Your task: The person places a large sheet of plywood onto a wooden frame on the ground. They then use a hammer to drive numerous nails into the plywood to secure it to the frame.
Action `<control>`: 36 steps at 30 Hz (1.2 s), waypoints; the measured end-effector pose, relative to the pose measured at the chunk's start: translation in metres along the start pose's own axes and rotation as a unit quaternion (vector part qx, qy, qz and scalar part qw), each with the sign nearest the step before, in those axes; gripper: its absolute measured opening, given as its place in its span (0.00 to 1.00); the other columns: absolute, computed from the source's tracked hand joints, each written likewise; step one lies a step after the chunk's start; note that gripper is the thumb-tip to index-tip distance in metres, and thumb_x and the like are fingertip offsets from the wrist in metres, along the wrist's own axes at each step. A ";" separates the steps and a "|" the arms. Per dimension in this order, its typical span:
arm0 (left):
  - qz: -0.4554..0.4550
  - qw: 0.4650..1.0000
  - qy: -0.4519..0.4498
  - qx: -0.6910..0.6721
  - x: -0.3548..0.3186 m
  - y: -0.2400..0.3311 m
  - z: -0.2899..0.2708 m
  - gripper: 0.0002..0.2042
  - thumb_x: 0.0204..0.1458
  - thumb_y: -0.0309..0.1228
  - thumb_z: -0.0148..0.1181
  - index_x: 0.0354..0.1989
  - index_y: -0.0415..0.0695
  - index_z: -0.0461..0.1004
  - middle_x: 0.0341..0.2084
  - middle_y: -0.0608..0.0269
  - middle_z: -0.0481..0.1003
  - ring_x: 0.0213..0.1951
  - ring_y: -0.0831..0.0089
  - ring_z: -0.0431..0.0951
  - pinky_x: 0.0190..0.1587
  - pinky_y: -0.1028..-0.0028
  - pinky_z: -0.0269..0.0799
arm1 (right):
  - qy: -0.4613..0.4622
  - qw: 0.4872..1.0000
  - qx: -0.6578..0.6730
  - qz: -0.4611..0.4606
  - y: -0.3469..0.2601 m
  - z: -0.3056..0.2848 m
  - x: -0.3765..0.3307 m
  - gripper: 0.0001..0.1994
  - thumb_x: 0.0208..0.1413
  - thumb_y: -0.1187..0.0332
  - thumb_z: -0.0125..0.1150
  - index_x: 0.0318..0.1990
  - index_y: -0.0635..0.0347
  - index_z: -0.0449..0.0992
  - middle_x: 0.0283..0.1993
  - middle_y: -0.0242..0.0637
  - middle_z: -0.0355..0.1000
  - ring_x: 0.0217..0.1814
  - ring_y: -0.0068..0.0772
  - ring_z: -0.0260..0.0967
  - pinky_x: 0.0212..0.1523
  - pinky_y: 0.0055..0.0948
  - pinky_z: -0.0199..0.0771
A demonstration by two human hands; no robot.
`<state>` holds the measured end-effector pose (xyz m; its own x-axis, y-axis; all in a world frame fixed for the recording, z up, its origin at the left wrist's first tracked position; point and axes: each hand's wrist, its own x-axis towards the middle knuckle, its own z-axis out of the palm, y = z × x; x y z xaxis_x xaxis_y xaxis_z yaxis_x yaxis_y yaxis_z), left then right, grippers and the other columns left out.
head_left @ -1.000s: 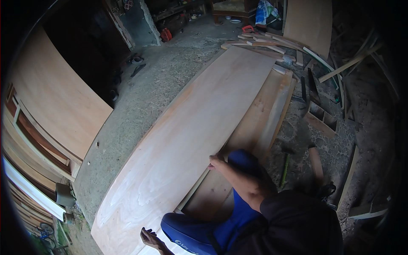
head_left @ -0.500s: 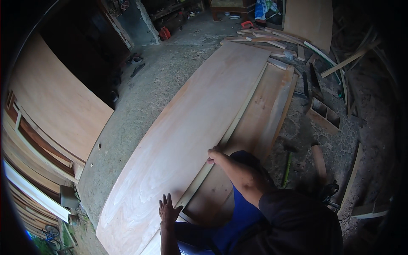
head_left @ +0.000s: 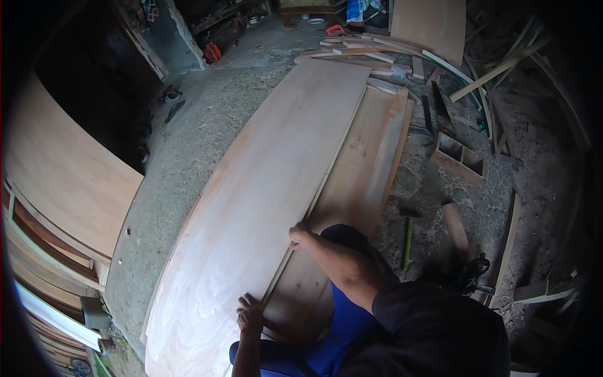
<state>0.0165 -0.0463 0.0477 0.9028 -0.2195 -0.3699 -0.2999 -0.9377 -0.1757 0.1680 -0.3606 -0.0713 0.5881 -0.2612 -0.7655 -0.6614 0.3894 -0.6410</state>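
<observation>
A long pale plywood sheet (head_left: 251,163) lies over a wooden frame with a panel inside (head_left: 355,147), whose right part shows beside it. My right hand (head_left: 299,236) is closed on the sheet's right edge, near its middle. Nearer me, my left hand (head_left: 250,313) rests on the sheet close to the same edge, its fingers apart and slightly bent. A thin strip of the frame shows along that edge between the two hands. My bent leg in blue (head_left: 333,333) is beside the frame and hides part of it.
Right of the frame lie a green-handled hammer (head_left: 407,242), a wood block (head_left: 456,231), a divided wooden box (head_left: 458,158) and a handsaw (head_left: 442,107). Loose wood strips (head_left: 377,47) are piled at the far end. Another plywood sheet (head_left: 69,169) stands at the left.
The plywood sheet has shifted right over the frame, so less of the pale strip shows. My left hand has gone from raised and spread to resting on the sheet. The view has turned slightly.
</observation>
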 end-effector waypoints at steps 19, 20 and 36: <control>0.027 0.999 -0.043 0.003 0.002 0.003 -0.010 0.39 0.51 0.25 0.60 0.72 0.35 0.49 0.64 0.37 0.60 0.49 0.44 0.78 0.47 0.58 0.81 | 0.198 0.859 -0.406 -0.241 0.030 -0.398 -0.124 0.08 0.57 0.69 0.59 0.38 0.64 0.78 0.32 0.43 0.76 0.30 0.35 0.77 0.29 0.36 0.75; 0.024 0.998 -0.049 0.009 0.001 0.001 -0.012 0.39 0.50 0.25 0.60 0.72 0.35 0.49 0.65 0.36 0.60 0.49 0.44 0.78 0.48 0.58 0.80 | 0.227 0.843 -0.442 -0.207 0.051 -0.410 -0.134 0.08 0.57 0.68 0.58 0.38 0.64 0.78 0.32 0.44 0.77 0.29 0.36 0.78 0.28 0.36 0.75; 0.016 0.999 -0.044 -0.023 0.003 -0.016 -0.002 0.42 0.54 0.41 0.65 0.73 0.38 0.51 0.65 0.30 0.61 0.49 0.44 0.81 0.48 0.58 0.80 | 0.245 0.815 -0.515 -0.098 0.197 -0.439 -0.175 0.11 0.60 0.63 0.56 0.42 0.58 0.81 0.41 0.53 0.79 0.47 0.52 0.78 0.50 0.50 0.75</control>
<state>0.0245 -0.0324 0.0510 0.8616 -0.2261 -0.4545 -0.3117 -0.9423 -0.1221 -0.2697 -0.6258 -0.0879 0.6401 -0.6495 -0.4105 -0.7655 -0.5850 -0.2680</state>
